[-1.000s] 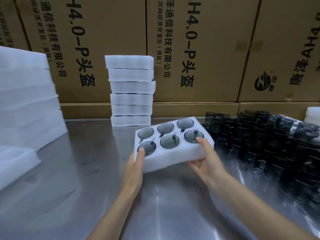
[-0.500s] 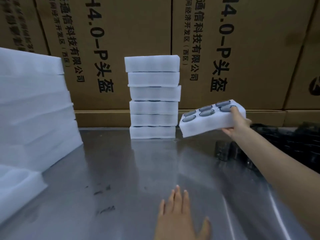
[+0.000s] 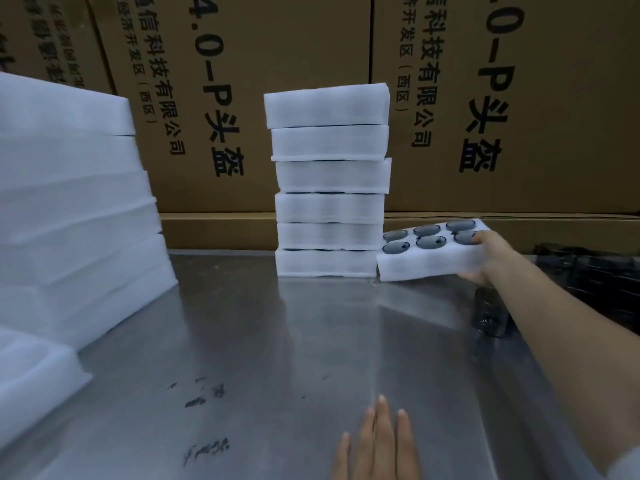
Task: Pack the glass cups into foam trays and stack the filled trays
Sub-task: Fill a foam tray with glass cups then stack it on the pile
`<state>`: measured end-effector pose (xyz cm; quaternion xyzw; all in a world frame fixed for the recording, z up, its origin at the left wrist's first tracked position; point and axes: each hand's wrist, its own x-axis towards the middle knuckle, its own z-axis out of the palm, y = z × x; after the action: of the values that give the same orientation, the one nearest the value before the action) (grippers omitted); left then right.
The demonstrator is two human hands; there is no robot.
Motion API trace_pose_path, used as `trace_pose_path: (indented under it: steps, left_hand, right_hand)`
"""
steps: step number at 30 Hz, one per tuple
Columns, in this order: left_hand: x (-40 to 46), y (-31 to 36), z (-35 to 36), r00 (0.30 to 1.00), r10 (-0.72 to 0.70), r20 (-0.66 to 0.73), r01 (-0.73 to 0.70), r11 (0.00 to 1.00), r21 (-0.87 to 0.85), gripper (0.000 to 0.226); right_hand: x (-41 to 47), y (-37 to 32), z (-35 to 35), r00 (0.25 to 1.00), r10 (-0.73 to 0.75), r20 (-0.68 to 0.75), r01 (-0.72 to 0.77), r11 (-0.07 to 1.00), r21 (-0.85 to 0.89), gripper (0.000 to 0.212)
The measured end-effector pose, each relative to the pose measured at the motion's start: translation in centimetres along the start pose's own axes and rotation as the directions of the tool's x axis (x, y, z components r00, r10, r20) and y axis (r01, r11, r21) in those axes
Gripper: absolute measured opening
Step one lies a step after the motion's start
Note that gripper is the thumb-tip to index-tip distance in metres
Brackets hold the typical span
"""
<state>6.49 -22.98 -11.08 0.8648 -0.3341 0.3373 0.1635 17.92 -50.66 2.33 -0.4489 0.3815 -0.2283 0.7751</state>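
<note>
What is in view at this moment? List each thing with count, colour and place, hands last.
filled foam tray: one, white, holding six dark glass cups, right of the stack, its near edge low at the table.
stack of foam trays: six trays, white, back centre of the table.
pile of foam trays: white, count unclear, left side.
loose glass cups: many, dark, far right.
cardboard boxes: brown with black print, behind the table.
metal table: one, silver, scuffed.
right hand: grips the filled foam tray's right end.
left hand: fingers straight, at the bottom edge over the table.
</note>
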Motion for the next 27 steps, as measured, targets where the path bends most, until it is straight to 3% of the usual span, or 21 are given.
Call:
trace_pose_path:
  steps: [4,7,10,13,17,19,22,25,27]
  left_hand:
    - [0.0,0.2,0.3,1.0,0.016,0.01,-0.016,1.0,-0.008,0.026]
    - [0.1,0.1,0.2,0.994,-0.017,0.108,0.014,0.999,0.03,0.048]
    - [0.3,0.1,-0.3,0.995,-0.045,0.089,0.038,0.996,0.079,0.068]
    - [0.4,0.2,-0.6,0.992,-0.047,0.12,0.037,0.995,0.091,0.07]
    - [0.2,0.2,-0.8,0.979,-0.063,0.194,0.045,0.994,0.095,0.07]
    - [0.1,0.1,-0.8,0.976,-0.057,0.212,0.036,0.994,0.101,0.07]
    - [0.2,-0.1,-0.8,0.974,-0.035,0.224,0.006,0.992,0.128,0.07]
    - [0.0,-0.3,-0.8,0.977,-0.018,0.211,-0.006,0.993,0.115,0.062]
    - [-0.2,-0.4,-1.3,0.96,0.006,0.279,-0.015,0.999,0.029,0.053]
  right_hand:
    - [1.4,-0.5,0.4,0.982,-0.129,-0.136,0.07,0.925,-0.374,0.034]
    - [2.0,-0.9,1.0,0.957,-0.265,-0.118,0.168,0.838,-0.519,0.049]
    - [2.0,-0.8,1.1,0.899,-0.381,-0.215,0.106,0.667,-0.738,0.056]
    - [1.4,0.1,2.1,0.936,-0.344,0.068,0.253,0.528,-0.811,0.018]
    - [0.7,2.0,3.3,0.928,-0.244,0.28,0.328,0.185,-0.926,0.022]
    - [0.9,2.6,4.0,0.921,-0.252,0.298,0.336,0.123,-0.934,0.016]
    - [1.7,3.4,4.1,0.919,-0.288,0.27,0.309,0.1,-0.946,0.031]
    - [1.8,4.2,3.9,0.901,-0.299,0.316,0.341,0.036,-0.939,0.022]
    - [1.1,4.6,3.9,0.878,-0.331,0.345,0.37,0.014,-0.929,0.018]
